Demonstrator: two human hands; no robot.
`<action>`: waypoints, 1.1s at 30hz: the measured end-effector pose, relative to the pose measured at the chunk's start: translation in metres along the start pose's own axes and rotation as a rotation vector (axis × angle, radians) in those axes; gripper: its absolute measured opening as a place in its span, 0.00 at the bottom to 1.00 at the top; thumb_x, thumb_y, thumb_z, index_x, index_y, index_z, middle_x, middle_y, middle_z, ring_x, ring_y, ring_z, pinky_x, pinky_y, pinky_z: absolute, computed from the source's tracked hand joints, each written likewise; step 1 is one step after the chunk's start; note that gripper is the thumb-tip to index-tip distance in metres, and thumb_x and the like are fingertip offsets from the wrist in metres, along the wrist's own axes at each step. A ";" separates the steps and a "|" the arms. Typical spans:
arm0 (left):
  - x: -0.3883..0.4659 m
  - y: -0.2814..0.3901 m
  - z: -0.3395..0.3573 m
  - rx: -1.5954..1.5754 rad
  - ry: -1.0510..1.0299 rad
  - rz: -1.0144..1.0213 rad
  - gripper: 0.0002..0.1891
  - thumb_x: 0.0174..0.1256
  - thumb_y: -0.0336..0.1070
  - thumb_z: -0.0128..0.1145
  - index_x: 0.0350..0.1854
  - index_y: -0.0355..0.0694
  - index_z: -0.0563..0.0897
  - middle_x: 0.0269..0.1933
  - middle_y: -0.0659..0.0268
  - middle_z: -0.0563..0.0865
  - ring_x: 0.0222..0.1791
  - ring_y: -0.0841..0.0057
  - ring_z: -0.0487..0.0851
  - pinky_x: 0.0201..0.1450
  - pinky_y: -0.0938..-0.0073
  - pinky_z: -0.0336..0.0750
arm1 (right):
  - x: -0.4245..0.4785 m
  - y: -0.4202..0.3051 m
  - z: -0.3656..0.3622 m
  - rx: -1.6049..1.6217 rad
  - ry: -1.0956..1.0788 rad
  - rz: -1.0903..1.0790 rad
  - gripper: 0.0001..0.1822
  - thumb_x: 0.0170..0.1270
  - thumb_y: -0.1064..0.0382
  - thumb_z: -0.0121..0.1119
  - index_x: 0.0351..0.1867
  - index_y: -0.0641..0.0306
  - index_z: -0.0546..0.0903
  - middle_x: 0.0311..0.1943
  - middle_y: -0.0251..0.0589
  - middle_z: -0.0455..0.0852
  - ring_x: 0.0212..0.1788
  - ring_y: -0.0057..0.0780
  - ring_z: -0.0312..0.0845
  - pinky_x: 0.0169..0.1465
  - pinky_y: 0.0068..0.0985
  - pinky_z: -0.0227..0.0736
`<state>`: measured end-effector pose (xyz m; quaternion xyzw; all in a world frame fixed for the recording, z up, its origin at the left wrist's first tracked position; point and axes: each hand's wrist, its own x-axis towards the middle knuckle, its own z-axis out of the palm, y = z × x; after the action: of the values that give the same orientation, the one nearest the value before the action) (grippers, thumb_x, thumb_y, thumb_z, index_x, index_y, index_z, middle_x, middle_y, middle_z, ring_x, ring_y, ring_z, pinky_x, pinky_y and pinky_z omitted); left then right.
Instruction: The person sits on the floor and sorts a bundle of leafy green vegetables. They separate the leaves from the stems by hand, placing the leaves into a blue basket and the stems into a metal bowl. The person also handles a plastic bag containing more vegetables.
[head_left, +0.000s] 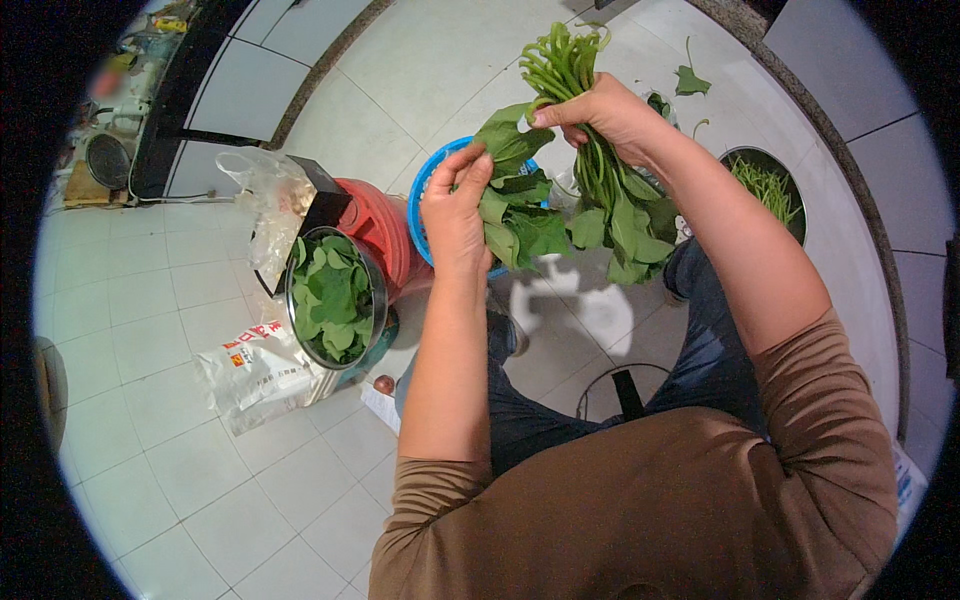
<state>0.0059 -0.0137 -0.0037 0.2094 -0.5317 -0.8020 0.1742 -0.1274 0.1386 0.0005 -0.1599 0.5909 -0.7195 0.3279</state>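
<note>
My right hand (611, 112) is closed around a bunch of leafy green vegetable stems (592, 161). Their pale cut ends point up and away, and broad leaves hang below the fist. To its left, my left hand (461, 199) pinches green leaves (517, 214) between thumb and fingers. These leaves spread between the two hands, over a blue plastic basket (417, 196) that they and my left hand partly hide. One bent stem end is by my right thumb.
At left, a metal bowl (380, 300) of leaves stands beside a red plastic bucket (375, 225), near a clear plastic bag (274, 225) and a printed white bag (262, 375). At right, a metal pot (802, 214) holds thin green stems. A loose leaf (690, 81) lies on the tiled floor.
</note>
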 end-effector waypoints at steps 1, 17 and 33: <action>-0.001 0.000 0.001 0.004 -0.018 0.016 0.16 0.56 0.23 0.61 0.48 0.30 0.76 0.38 0.64 0.82 0.39 0.81 0.79 0.44 0.80 0.73 | -0.002 -0.002 0.002 -0.004 -0.006 0.011 0.11 0.42 0.63 0.72 0.24 0.64 0.81 0.14 0.31 0.74 0.14 0.18 0.61 0.20 0.19 0.55; 0.008 -0.019 -0.010 0.318 0.209 0.043 0.16 0.59 0.29 0.60 0.48 0.30 0.74 0.36 0.61 0.83 0.33 0.79 0.79 0.36 0.79 0.73 | -0.007 -0.007 0.001 0.102 0.049 0.059 0.12 0.53 0.61 0.64 0.33 0.68 0.80 0.14 0.29 0.73 0.17 0.15 0.65 0.24 0.17 0.61; -0.025 0.008 0.025 0.696 -0.474 0.174 0.10 0.55 0.31 0.62 0.40 0.35 0.84 0.41 0.63 0.85 0.43 0.76 0.80 0.49 0.77 0.72 | 0.006 0.000 -0.018 0.362 0.189 -0.032 0.09 0.53 0.64 0.65 0.25 0.59 0.75 0.18 0.29 0.75 0.21 0.20 0.71 0.32 0.19 0.70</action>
<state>0.0147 0.0154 0.0167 0.0198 -0.8117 -0.5828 0.0332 -0.1430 0.1478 -0.0051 -0.0394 0.4776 -0.8309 0.2827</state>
